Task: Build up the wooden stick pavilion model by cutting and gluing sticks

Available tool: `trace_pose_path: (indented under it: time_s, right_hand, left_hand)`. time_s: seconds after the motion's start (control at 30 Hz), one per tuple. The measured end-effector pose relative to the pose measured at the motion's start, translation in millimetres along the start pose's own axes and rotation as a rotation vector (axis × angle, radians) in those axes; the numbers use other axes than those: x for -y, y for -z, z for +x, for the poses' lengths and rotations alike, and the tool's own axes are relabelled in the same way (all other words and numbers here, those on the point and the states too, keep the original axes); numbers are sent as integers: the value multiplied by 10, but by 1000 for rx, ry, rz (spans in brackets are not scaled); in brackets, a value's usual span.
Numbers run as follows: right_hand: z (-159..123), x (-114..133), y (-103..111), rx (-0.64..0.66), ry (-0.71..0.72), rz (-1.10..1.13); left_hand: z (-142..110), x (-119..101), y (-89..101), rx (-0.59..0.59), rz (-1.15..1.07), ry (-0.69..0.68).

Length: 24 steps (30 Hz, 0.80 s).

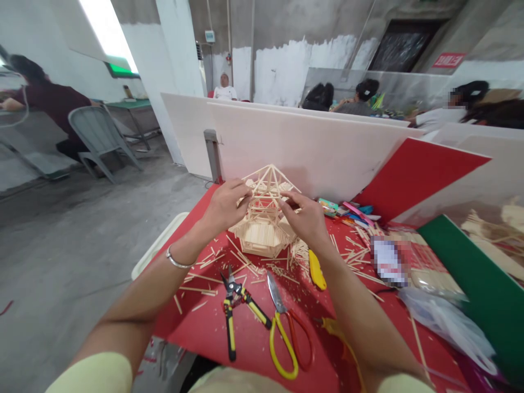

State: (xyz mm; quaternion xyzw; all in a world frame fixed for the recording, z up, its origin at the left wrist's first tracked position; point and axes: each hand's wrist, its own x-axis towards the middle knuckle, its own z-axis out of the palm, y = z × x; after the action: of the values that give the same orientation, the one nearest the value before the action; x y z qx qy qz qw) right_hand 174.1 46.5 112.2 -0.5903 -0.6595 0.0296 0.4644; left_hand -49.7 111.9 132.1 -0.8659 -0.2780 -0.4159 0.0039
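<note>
A small pavilion-like model [264,234] made of pale wooden sticks stands upright on the red tabletop [254,333]. Its pointed roof frame [271,180] is open lattice, with a wider slatted tier below. From the left, my left hand [227,204] has its thumb and fingers closed on the roof frame's edge; a bangle circles that wrist. My right hand [305,215] pinches the opposite edge of the frame, its fingertips partly hidden. Nearer to me lie yellow-and-black snips [235,292] with their jaws apart, and scissors [282,311] with one yellow and one red handle.
Loose sticks [208,273] and scraps litter the table around the model. A yellow utility knife [316,270] lies by my right forearm. At right are a plastic bag [444,316] and a green board [470,284]. A white partition [295,144] rises behind; several people sit beyond.
</note>
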Motion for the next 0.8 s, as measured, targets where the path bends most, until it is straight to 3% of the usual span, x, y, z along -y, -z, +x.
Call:
trace_pose_path:
  time_s: [0.27,0.8]
  right_hand:
    - [-6,-24,-15,21,-23,14]
    - [-4,-16,-8,32,-25,20]
  left_hand:
    - [74,77,95,106,-9,-43]
    - [68,117,82,76,-48,-49]
